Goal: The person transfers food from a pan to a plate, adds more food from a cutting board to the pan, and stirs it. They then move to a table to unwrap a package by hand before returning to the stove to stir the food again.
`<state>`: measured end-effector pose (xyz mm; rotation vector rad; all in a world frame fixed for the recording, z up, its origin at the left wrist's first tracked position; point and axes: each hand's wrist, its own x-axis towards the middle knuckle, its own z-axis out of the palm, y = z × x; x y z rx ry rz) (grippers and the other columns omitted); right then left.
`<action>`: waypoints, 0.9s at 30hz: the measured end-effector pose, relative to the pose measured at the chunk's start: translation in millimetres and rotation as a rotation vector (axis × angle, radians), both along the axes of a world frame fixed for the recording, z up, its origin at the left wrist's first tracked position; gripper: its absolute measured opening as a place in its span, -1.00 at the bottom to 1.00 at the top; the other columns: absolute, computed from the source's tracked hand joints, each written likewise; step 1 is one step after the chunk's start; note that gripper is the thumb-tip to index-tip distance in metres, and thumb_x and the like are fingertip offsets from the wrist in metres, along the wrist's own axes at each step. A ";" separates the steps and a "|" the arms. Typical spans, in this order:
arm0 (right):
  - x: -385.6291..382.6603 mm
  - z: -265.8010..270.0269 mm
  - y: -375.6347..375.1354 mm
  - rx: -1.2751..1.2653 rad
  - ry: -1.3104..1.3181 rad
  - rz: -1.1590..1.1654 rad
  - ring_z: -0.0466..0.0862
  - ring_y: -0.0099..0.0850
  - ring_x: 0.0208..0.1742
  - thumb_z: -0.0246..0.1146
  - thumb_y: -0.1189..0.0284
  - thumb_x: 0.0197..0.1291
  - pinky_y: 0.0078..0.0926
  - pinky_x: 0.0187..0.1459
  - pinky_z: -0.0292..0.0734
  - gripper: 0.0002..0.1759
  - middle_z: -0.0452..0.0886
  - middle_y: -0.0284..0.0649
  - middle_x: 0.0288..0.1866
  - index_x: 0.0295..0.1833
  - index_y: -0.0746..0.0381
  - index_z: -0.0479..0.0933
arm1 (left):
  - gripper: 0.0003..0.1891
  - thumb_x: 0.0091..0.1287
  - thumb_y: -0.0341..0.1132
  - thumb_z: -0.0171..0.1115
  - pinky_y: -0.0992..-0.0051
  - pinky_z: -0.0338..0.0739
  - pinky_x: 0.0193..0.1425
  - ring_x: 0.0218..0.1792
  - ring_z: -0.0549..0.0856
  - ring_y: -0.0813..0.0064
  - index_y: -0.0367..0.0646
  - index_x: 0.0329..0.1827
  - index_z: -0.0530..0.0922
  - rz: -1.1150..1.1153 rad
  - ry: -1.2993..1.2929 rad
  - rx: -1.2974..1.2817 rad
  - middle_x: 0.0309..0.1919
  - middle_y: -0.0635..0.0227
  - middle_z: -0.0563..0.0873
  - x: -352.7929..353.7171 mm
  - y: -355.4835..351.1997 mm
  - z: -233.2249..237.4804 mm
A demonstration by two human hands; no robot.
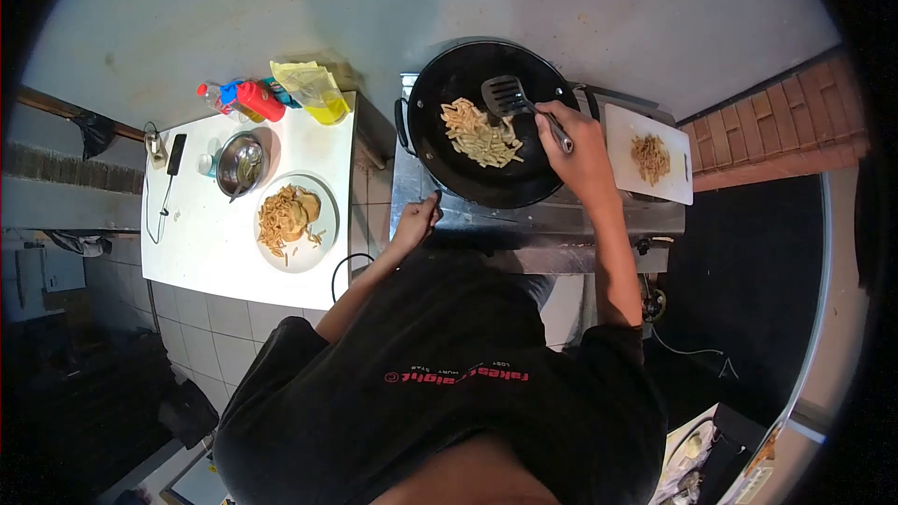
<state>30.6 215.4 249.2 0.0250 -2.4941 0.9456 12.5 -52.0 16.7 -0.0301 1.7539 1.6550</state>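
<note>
A large black wok (486, 189) stands on the steel stove (599, 218), with pale and light-brown strips of food (479, 136) in its left and middle part. My right hand (569, 145) grips the handle of a black slotted spatula (505, 96); its slotted head is over the wok, at the upper right of the strips. At the stove's front edge, below the wok's lower left side, is my left hand (417, 220), its fingers curled together near a small dark knob-like part. Whether it holds anything is too small to tell.
Right of the wok, a white cutting board (675, 185) bears browned strips. The white table (196, 252) at left holds a plate (323, 248) of food, a metal bowl (257, 145) with a spoon, a red bottle (260, 101), a yellow bag (313, 89) and a cable.
</note>
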 end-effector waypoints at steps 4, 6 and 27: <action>3.1 -6.6 -3.8 0.010 -0.002 0.007 0.68 0.07 -0.23 0.27 0.49 0.31 -0.19 -0.20 0.55 -0.81 0.67 0.11 -0.22 -0.02 0.34 0.58 | -0.33 0.57 0.14 -0.01 0.52 0.07 -0.66 -0.81 0.28 0.65 -0.07 -0.74 0.34 0.006 -0.007 -0.007 -0.83 0.52 0.30 -0.1 0.9 1.6; 0.6 -19.9 -7.3 -0.039 -0.012 0.071 0.68 0.06 -0.19 0.27 0.49 0.31 -0.19 -0.18 0.55 -0.80 0.66 0.10 -0.21 0.00 0.33 0.58 | -0.33 0.56 0.14 -0.01 0.52 0.06 -0.66 -0.81 0.27 0.65 -0.07 -0.74 0.33 0.002 -0.003 -0.008 -0.83 0.52 0.30 -0.4 1.1 1.6; 4.0 -53.6 2.8 -0.080 -0.008 -0.097 0.71 0.08 -0.26 0.24 0.51 0.34 -0.23 -0.28 0.55 -0.87 0.68 0.13 -0.31 -0.09 0.35 0.55 | -0.32 0.56 0.17 -0.02 0.55 0.10 -0.63 -0.79 0.29 0.65 -0.07 -0.73 0.34 0.001 0.010 -0.017 -0.81 0.52 0.32 0.6 0.8 2.1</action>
